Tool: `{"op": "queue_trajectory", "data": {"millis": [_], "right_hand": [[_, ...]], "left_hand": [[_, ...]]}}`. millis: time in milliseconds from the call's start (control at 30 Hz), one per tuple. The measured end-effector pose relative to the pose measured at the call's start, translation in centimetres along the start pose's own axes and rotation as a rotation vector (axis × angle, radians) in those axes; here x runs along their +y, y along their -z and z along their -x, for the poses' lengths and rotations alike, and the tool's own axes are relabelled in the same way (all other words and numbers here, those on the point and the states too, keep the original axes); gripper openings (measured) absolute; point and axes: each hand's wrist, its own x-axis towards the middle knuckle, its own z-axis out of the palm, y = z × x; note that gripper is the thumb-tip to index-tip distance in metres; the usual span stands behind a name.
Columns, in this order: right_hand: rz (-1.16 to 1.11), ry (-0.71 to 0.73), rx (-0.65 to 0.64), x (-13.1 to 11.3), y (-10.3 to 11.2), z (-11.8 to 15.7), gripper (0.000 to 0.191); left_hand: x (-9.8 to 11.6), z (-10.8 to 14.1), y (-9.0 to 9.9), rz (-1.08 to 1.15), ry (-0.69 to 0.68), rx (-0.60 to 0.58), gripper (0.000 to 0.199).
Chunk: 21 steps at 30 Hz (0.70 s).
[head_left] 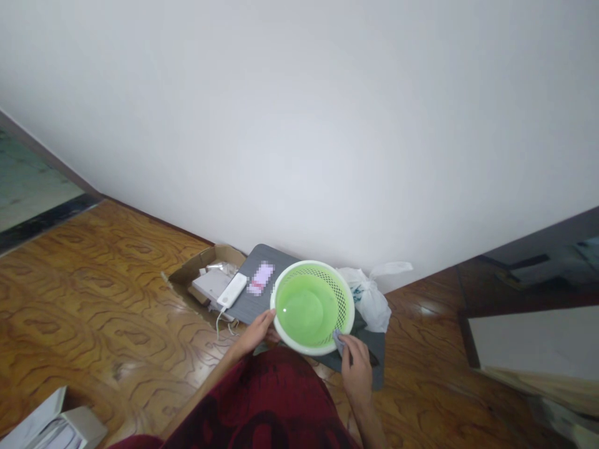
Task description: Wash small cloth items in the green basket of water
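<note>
A round green plastic colander (306, 308) with a white rim and perforated sides is tilted toward me above a small dark table (255, 308). My left hand (259, 330) grips the colander's rim at its left side, thumb on the edge and fingers partly hidden underneath. Between the fingers of my right hand (356, 365) is a small greyish-purple cloth (337, 340), pressed against the rim at the lower right. Nothing is visible inside the colander.
A white power strip (233, 291) and a blurred-out pinkish phone-like item (261, 278) lie on the table. Right of the colander sits a tied white plastic bag (373, 304). Beside the table stands an open cardboard box (185, 274). A white wall (299, 137) rises directly behind.
</note>
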Motion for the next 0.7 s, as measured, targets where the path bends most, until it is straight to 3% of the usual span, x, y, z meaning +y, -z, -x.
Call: {"op": "queue_trajectory", "data": {"millis": [300, 467, 700], "right_hand": [[0.035, 0.014, 0.007, 1.3, 0.4, -1.5, 0.031], [0.019, -0.018, -0.002, 1.2, 0.2, -1.5, 0.032], [0.007, -0.030, 0.021, 1.5, -0.3, -3.3, 0.033]], "left_hand": [[0.2, 0.4, 0.0, 0.041, 0.025, -0.023, 0.070], [0.8, 1.2, 0.1, 0.020, 0.019, -0.086, 0.077], [0.8, 1.1, -0.7, 0.068, -0.006, -0.058, 0.074]]}}
